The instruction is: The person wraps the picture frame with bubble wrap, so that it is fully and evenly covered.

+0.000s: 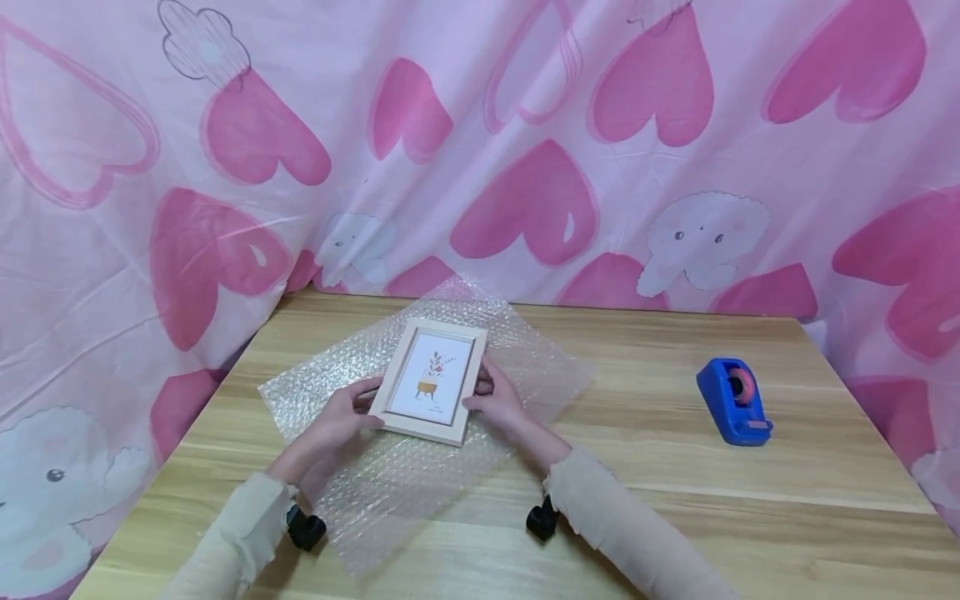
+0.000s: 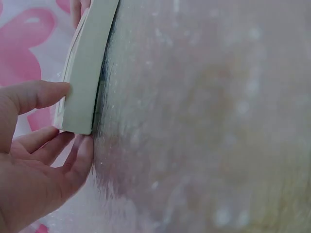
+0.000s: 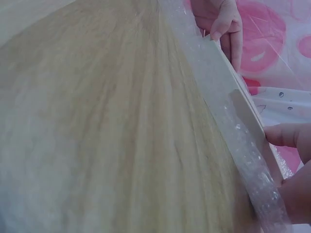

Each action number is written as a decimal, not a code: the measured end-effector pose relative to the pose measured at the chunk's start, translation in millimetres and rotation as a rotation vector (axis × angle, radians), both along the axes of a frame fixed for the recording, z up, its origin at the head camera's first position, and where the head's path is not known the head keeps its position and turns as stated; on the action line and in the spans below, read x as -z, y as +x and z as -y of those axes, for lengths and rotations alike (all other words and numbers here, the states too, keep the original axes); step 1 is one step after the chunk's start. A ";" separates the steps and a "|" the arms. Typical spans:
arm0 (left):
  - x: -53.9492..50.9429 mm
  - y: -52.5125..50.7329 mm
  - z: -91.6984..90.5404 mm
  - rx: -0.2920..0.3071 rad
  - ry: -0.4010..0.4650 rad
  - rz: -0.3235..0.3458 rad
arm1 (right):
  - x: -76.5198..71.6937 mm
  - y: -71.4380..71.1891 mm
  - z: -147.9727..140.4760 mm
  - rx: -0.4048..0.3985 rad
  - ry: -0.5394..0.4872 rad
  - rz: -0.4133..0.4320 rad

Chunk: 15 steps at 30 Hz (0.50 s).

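A pale wooden picture frame (image 1: 431, 379) with a drawing of a potted plant lies face up over a sheet of bubble wrap (image 1: 405, 492). My left hand (image 1: 337, 421) holds its lower left side, thumb on the front edge. On the opposite side, my right hand (image 1: 500, 400) grips the right edge, its thumb on the front. The left wrist view shows the frame's side (image 2: 87, 82) close to the bubble wrap, with fingertips at its corner. In the right wrist view, bubble wrap (image 3: 243, 141) runs along the frame's near edge. Whether the frame touches the wrap everywhere is unclear.
On the right of the wooden table (image 1: 637, 517) stands a blue tape dispenser (image 1: 735, 417) with a pinkish roll. A pink curtain (image 1: 525, 108) with hearts hangs behind the table and at both sides. Small black cameras (image 1: 306, 529) sit at both wrists.
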<state>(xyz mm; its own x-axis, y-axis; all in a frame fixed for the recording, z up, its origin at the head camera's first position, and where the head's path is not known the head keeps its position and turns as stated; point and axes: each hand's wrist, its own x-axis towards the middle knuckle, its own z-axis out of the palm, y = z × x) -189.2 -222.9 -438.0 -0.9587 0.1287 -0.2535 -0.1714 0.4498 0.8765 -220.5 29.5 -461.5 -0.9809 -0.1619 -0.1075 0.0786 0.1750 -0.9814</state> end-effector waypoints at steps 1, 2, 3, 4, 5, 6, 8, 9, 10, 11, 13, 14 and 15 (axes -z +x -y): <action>-0.5 0.2 -0.3 0.001 -0.017 0.000 | -0.4 0.5 -0.2 -0.007 0.000 -0.005; -0.8 0.4 -0.6 0.002 -0.029 0.001 | -0.7 0.8 -0.4 -0.013 -0.001 -0.008; -1.1 0.7 -0.4 0.010 -0.034 -0.004 | -1.5 1.5 -0.5 -0.018 -0.001 -0.010; -1.1 1.0 -0.1 0.017 -0.039 -0.010 | -2.0 1.9 -0.8 -0.023 -0.002 -0.013; -0.8 1.4 0.3 0.020 -0.036 -0.012 | -2.6 2.5 -0.9 -0.026 -0.004 -0.014; 0.0 1.6 1.1 0.031 -0.033 -0.022 | -2.9 2.8 -1.0 -0.027 -0.004 -0.015; 1.5 2.2 2.6 0.053 -0.029 -0.042 | -2.8 3.6 -1.2 -0.029 0.012 -0.025; 2.4 2.6 3.5 0.067 -0.023 -0.051 | -2.5 4.2 -1.3 -0.029 0.025 -0.031; 3.1 3.0 4.2 0.072 -0.026 -0.056 | -2.2 4.6 -1.2 -0.028 0.029 -0.036; 4.2 3.2 5.2 0.081 -0.024 -0.062 | -1.7 4.9 -1.2 -0.025 0.033 -0.036; 5.6 3.6 6.5 0.097 -0.017 -0.075 | -0.8 5.6 -1.6 -0.017 0.042 -0.040; 6.6 3.4 7.5 0.109 -0.010 -0.079 | -0.2 5.6 -2.1 -0.013 0.042 -0.038; 6.8 3.6 8.4 0.120 -0.002 -0.081 | 0.3 5.6 -2.6 -0.013 0.039 -0.038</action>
<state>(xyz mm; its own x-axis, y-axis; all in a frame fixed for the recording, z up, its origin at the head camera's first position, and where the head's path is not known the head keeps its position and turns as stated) -185.6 -231.3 -444.8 -0.9539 0.2429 -0.1764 -0.0451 0.4648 0.8843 -214.9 32.1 -461.7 -0.9824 -0.1707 -0.0762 0.0385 0.2139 -0.9761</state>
